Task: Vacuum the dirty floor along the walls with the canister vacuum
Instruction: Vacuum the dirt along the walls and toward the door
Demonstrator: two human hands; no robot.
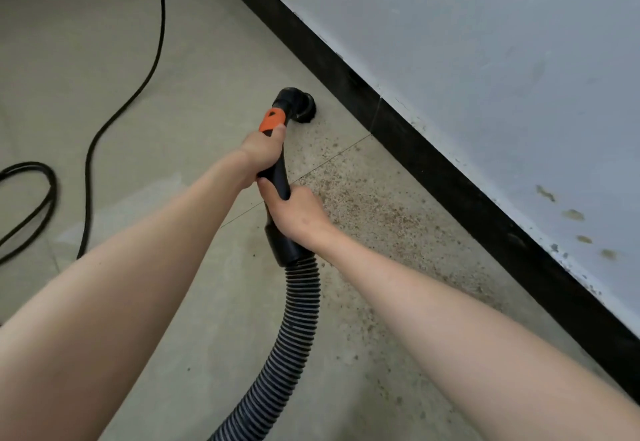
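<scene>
A black vacuum wand with an orange collar points away from me toward the wall. Its round brush nozzle rests on the floor a short way from the black baseboard. My left hand grips the wand just below the orange collar. Lower down, my right hand grips the black cuff where the ribbed hose joins. The hose curves down to the bottom edge of the view. Brown gritty dirt covers the floor along the baseboard, to the right of my hands.
A black power cord snakes over the beige tiled floor on the left and loops at the far left. The stained pale wall runs diagonally from the top centre to the right edge. The canister is out of view.
</scene>
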